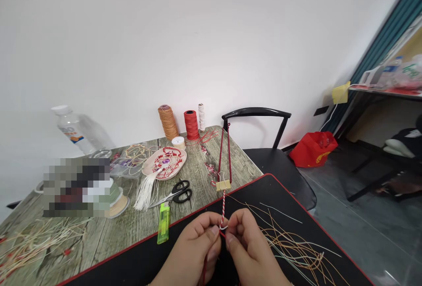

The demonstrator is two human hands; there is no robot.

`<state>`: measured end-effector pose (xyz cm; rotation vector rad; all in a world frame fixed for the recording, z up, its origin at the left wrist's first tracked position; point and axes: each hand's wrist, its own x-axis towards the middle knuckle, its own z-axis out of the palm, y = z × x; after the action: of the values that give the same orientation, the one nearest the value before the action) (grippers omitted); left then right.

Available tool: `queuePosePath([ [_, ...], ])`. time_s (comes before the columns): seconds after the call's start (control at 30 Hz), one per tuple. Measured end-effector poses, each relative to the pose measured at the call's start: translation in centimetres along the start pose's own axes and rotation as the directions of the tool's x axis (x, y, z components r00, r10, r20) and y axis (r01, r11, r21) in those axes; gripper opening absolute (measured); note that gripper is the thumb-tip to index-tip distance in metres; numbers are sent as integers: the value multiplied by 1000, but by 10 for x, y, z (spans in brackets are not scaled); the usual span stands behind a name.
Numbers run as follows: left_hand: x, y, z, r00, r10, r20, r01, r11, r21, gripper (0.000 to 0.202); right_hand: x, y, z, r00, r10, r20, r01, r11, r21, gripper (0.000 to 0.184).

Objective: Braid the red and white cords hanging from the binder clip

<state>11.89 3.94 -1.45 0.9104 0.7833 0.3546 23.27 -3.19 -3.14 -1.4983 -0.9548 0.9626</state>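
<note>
A red and white braided cord (pixel 223 204) hangs down from a gold binder clip (pixel 223 185), which is tied by dark red cord (pixel 230 154) to the chair back. My left hand (pixel 201 244) pinches a red strand at the lower end of the braid. Opposite it, my right hand (pixel 245 244) is closed, thumb against forefinger, on the strands there. A small white loop (pixel 224 228) shows between the fingertips. The strands' tails are mostly hidden by my hands.
A black mat (pixel 263 207) lies under my hands with loose cords (pixel 296 246). Left of them are a green lighter (pixel 164 223), scissors (pixel 178 193) and a plate (pixel 182 158) of red and white cord. Thread spools (pixel 191 125) stand by the wall near a black chair (pixel 257 112).
</note>
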Motion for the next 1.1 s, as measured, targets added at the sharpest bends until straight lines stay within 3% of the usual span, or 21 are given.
queuePosePath([
  [0.4,0,5,-5,988,-133,83,154,933,-326,22,-3,4,0,995,-104,6,103,991,86,4],
  [0.77,-3,5,-4,984,-152,92,176,915,-363,34,-5,12,-4,984,-168,52,165,984,60,9],
  [1.1,-4,11,2,983,-162,90,182,928,-325,49,-6,8,1,992,-125,-2,125,991,55,4],
])
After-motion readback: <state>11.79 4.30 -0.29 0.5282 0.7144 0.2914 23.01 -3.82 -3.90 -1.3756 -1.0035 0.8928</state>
